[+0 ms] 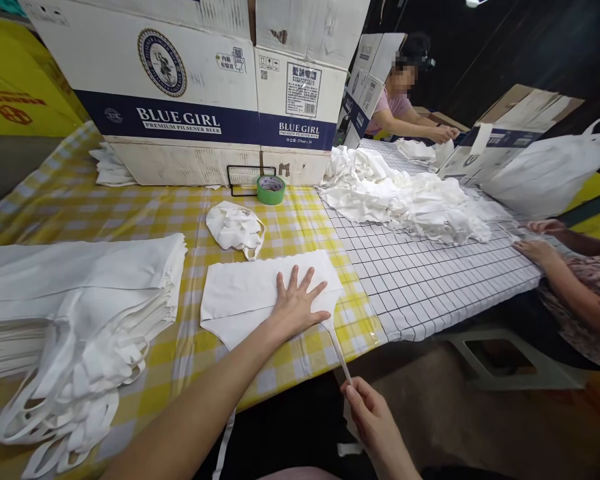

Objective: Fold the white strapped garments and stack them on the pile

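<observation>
A white cloth piece (pixel 245 287) with thin straps lies spread near the front edge of the table. My left hand (pixel 300 303) rests palm down on its right half, fingers spread. Below the table edge, my right hand (pixel 373 413) pinches one white strap (pixel 337 343), which runs taut from the cloth's right corner. Another strap (pixel 225 447) hangs down past the edge at the left. Just behind the cloth is a crumpled white cloth piece (pixel 235 227) with a loop. To the left sits a thick stack of similar white pieces (pixel 105 267), their straps bunched at the front.
Behind stands a large Blue Girl carton (pixel 180 73), with a green tape roll (pixel 271 190) and black wire frame (pixel 233 180) before it. A heap of white cloth (pixel 405 193) covers part of the grid-patterned cover (pixel 405 287). Two co-workers handle white cloth at the right and back.
</observation>
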The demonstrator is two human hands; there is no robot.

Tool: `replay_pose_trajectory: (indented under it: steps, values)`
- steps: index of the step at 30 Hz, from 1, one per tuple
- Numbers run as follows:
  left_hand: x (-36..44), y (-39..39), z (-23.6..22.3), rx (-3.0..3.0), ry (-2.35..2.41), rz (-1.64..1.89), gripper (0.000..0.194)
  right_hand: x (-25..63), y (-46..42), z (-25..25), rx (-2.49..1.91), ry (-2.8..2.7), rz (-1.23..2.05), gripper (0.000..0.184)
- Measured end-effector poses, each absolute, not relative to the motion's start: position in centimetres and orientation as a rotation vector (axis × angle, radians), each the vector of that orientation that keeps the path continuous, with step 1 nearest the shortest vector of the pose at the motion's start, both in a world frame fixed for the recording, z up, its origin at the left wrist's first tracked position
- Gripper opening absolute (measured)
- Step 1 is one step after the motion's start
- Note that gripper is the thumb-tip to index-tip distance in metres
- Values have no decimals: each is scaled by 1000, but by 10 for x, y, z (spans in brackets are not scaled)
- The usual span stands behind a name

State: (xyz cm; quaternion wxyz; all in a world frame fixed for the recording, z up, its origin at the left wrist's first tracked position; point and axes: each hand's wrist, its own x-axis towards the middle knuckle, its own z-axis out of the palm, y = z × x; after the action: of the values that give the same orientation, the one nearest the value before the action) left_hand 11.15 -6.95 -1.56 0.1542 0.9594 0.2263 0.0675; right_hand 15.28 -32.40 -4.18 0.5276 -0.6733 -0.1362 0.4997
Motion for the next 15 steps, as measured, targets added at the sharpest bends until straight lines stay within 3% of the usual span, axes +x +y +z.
replay_pose_trajectory:
  steps: [7, 15]
  values:
    - [111, -69, -17, 2734, 633, 221, 72, 165, -367, 5, -1468, -302, 1600, 44]
    - [109, -71, -13, 2739, 629, 225, 71, 173, -418, -8, -1433, -209, 1556, 36]
